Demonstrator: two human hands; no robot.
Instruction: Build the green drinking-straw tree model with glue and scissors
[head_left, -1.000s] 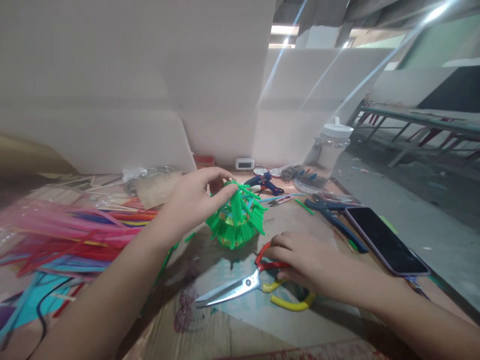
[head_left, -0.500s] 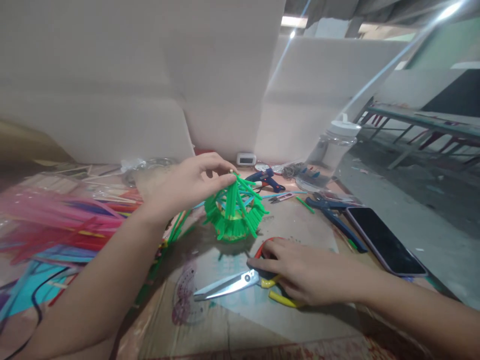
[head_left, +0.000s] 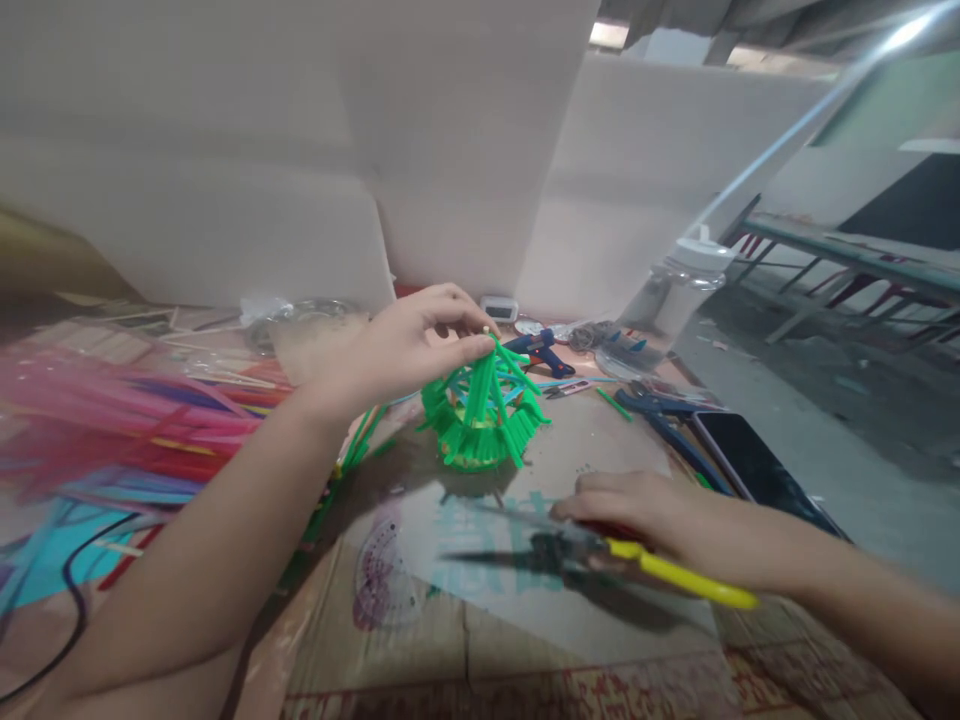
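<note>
Left hand (head_left: 405, 345) raised over the middle of the worktop (head_left: 480, 650), thumb and fingers pinched on the top of the green straw model (head_left: 484, 415), where its slanting straws meet. Model standing on the worktop just beyond a pale printed sheet (head_left: 495, 570), a fringe of short green straw ends around its lower rim, something yellow and blue glimpsed inside.

Right hand (head_left: 652, 520) low at the near right, fingers curled around the scissors (head_left: 592, 555); yellow handle sticking out past the palm toward the right, blades pointing left and blurred, lifted a little off the sheet with a shadow under them. Open or shut blades: cannot tell.

Left of the model, a loose heap of coloured drinking straws (head_left: 112, 430), pink, red, blue and yellow, spread flat; a few green ones lying near the left forearm. A black cable (head_left: 71, 600) curling at the near left.

Behind the model, a blue glue gun (head_left: 538, 350) lying on its side. Far right of it, a clear plastic jar (head_left: 675, 295) with a white lid, standing upright; contents too blurred to tell. A dark phone (head_left: 757, 470) lying flat to the right, blue-handled pliers (head_left: 667, 415) just beside it. White board panels (head_left: 420, 150) standing along the back edge.
</note>
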